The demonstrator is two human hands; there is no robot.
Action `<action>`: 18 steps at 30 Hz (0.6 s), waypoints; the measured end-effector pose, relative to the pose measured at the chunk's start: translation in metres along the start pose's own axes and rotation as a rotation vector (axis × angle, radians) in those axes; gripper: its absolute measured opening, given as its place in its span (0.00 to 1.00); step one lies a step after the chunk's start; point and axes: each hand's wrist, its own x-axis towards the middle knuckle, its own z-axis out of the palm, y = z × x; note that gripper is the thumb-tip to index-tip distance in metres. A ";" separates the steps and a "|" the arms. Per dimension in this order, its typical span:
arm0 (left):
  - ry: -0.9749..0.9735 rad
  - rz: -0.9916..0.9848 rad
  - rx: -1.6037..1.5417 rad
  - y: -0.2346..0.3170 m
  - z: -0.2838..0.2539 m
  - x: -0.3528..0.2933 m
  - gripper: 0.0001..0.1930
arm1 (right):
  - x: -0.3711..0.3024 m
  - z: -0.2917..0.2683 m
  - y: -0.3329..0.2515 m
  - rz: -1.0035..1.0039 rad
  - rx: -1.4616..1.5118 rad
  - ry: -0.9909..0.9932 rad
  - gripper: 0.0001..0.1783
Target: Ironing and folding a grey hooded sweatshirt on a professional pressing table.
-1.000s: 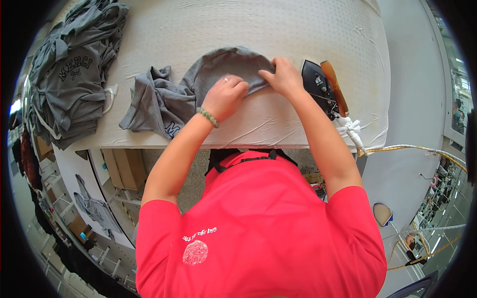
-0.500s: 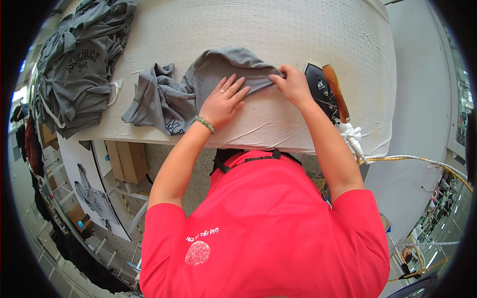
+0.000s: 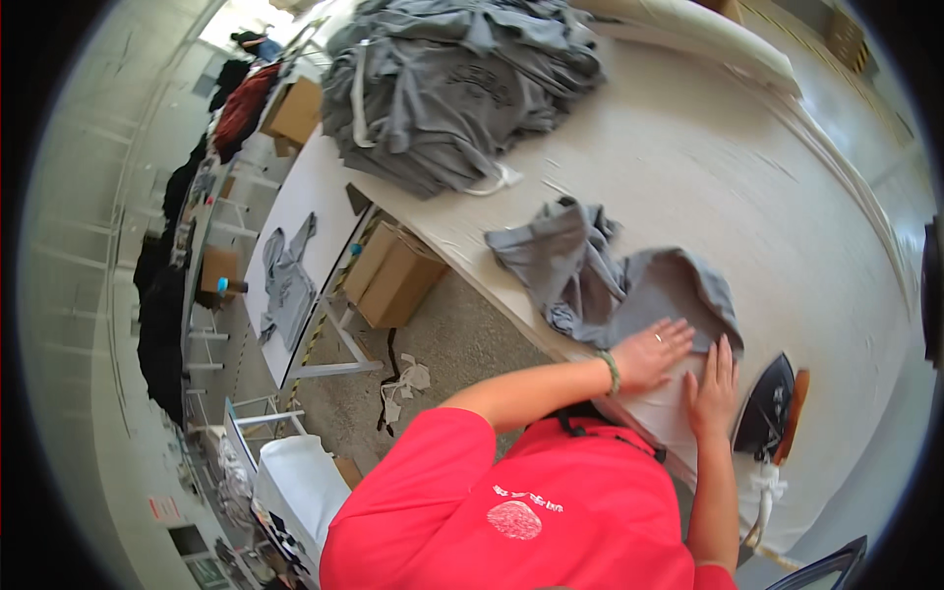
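The right hand [image 3: 713, 388] has changed most: half a second ago it pinched the right end of the grey garment [image 3: 674, 290], and now it lies with fingers straight and together, their tips at that same end. The left hand [image 3: 657, 356] stays laid over the garment's near edge, palm down, a ring on one finger. The two hands are close side by side, neither closed around anything. This looks like a shift from pulling the cloth into place to pressing it flat. The garment itself has hardly shifted; it lies along the front edge of the surface [image 3: 826, 256], its right part spread in a curve and its left part bunched in folds. The head has turned left, so more of the room shows.

The surface has a pale, wrinkled cover. Near its right end, just beside the right hand, rests a black iron [image 3: 765, 408] with a brown handle [image 3: 792, 418] and white cloth [image 3: 765, 482] wrapped at its rear. A pile of grey garments [image 3: 433, 108] fills the left end. A pale roll [image 3: 703, 41] runs along the far edge. Beyond the left end stand a cardboard box [image 3: 393, 275] and a white table [image 3: 270, 320] carrying another grey garment [image 3: 288, 285]; white scraps [image 3: 411, 378] lie on the floor [image 3: 467, 344].
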 end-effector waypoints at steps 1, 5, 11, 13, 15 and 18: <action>0.032 -0.008 -0.005 0.002 0.005 0.001 0.42 | 0.003 -0.001 -0.005 -0.045 0.013 0.017 0.40; 0.106 0.052 -0.048 0.009 0.024 0.034 0.42 | 0.000 -0.015 0.003 -0.004 -0.021 -0.013 0.38; 0.078 0.052 -0.051 0.011 0.026 0.042 0.44 | -0.006 -0.093 0.039 -0.108 -0.135 0.030 0.37; 0.079 0.052 -0.023 0.016 0.026 0.046 0.45 | -0.015 -0.113 0.055 -0.090 -0.188 0.149 0.37; 0.073 0.058 -0.060 0.022 0.037 0.067 0.45 | -0.030 -0.114 0.071 0.288 -0.251 0.324 0.38; 0.060 0.074 -0.049 0.027 0.046 0.079 0.46 | -0.063 -0.091 0.075 0.389 -0.229 0.242 0.39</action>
